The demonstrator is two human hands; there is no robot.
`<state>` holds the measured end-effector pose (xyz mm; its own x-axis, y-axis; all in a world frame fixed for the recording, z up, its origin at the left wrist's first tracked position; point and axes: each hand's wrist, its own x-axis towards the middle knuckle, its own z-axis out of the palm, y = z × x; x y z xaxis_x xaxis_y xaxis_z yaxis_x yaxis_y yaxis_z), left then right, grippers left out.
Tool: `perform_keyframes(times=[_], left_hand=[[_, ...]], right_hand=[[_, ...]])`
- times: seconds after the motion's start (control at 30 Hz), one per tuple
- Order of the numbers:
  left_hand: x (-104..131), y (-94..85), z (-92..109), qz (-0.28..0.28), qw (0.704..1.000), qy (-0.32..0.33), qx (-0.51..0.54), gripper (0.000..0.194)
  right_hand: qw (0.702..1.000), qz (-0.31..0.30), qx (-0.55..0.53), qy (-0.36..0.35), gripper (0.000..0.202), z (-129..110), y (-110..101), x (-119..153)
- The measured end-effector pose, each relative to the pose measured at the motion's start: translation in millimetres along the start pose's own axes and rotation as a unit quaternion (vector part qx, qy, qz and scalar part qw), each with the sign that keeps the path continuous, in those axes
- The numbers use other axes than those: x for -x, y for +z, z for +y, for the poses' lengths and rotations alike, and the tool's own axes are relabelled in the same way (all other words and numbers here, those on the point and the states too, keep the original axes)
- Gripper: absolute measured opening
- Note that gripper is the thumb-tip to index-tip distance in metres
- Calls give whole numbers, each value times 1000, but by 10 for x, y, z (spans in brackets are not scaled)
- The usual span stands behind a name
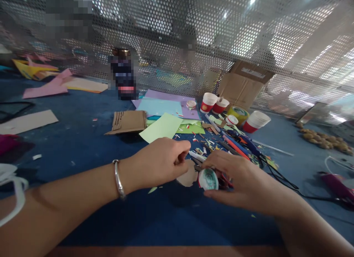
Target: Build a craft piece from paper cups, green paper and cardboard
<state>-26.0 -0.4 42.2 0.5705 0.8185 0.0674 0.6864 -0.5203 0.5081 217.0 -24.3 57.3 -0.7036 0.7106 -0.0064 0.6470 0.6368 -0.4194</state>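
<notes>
Brown cardboard cutout (188, 176), roundish w/ a scalloped edge, lay on the blue table cover (91, 139) right between both hands. The left hand (157, 163) had thumb & forefinger pinched on its upper edge, other fingers curled in. The right hand (238, 176) was cupped low, fingers curved round a small paper cup (208, 179) tipped on its side, its bottom or mouth facing the camera; red-handled scissors (225, 181) seemed to sit under that palm, though I couldn't tell if the fingers were in the loops. Cup was touching the cutout's right edge.

Risks as I judged them: the pinch was only at one edge, so thin card could bend or tear if pulled against the cup. Blades lay close to the left fingertips, so a slip there could nick skin. The cup was light & on its side, so it could roll out of the grasp.

The clutter was near: paper scraps (204, 142), pens (238, 144) and a black cable (279, 177) just beside the right wrist, which could snag a sleeve-less arm & drag stuff. Upright red-and-white cups (208, 102) & a tape roll (238, 113) stood further back, well apart from the hands. Green paper sheet (163, 127) and corrugated card (128, 121) lay behind the left hand
</notes>
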Motion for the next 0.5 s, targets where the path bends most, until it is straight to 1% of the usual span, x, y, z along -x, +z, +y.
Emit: perform_keyframes(times=[0.1, 0.27, 0.33, 0.4, 0.47, 0.5], left_hand=[[-16, 25, 2, 28, 1000, 1, 6, 8], [-54, 51, -50, 52, 999, -3, 9, 14], [-65, 54, -84, 65, 997, -14, 27, 14], [-74, 67, -101, 69, 994, -30, 75, 12], [-84, 92, -86, 53, 983, -51, 167, 9], [-88, 105, -66, 36, 971, -62, 228, 10]], right_hand=[[998, 55, -11, -11, 37, 24, -10, 11], [994, 111, -3, -27, 38, 59, 14, 20], [990, 136, 2, -27, 38, 73, 28, 10], [987, 160, 2, -32, 39, 81, 45, -11], [984, 171, -3, -46, 37, 75, 63, -38], [984, 170, -7, -53, 37, 68, 72, -52]])
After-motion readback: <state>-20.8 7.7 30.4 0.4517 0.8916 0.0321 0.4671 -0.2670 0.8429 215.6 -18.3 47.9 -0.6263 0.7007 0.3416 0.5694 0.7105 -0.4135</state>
